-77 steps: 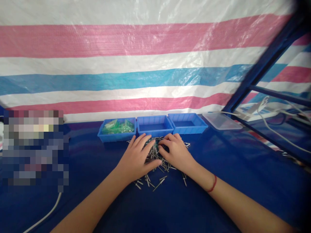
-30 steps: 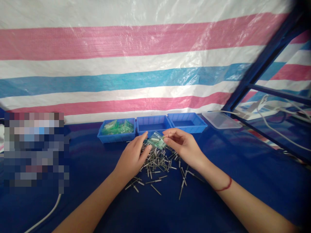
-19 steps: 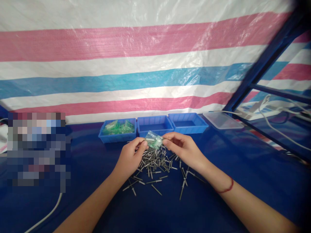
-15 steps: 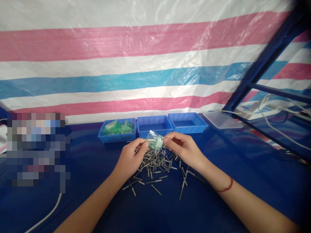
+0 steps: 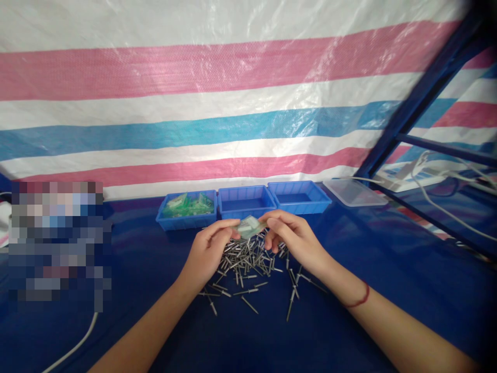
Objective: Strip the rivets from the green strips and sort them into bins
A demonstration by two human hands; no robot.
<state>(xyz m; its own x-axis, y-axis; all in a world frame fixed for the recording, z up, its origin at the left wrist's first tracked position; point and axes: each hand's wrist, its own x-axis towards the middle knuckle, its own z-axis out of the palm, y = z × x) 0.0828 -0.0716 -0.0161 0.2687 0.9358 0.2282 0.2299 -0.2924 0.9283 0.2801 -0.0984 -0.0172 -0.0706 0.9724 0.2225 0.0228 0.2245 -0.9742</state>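
Note:
Between my two hands is a small clear plastic bag (image 5: 248, 227) with a green tint, held up over a heap of rivets. My left hand (image 5: 212, 248) pinches its left end between thumb and fingers. At the right end, my right hand (image 5: 289, 235) grips the bag in the same way, with its lower fingers curled. The contents of the bag look pale but are too blurred to name. Below lie the metal blind rivets (image 5: 248, 261), heaped densely under the hands, with several scattered toward me and to the right.
Behind the heap stand a blue bin (image 5: 186, 220) of green-tinted bags, a middle blue bin (image 5: 246, 202) and a right blue bin (image 5: 301, 197). A clear plastic lid (image 5: 355, 191) lies right of them. A white cable (image 5: 75, 347) crosses the left; a dark frame (image 5: 417, 101) rises at right.
The bag has been tilted and bunched between my fingers, so it looks flatter and lower. My left fingers have stretched further along its edge. The rivets and bins stay put.

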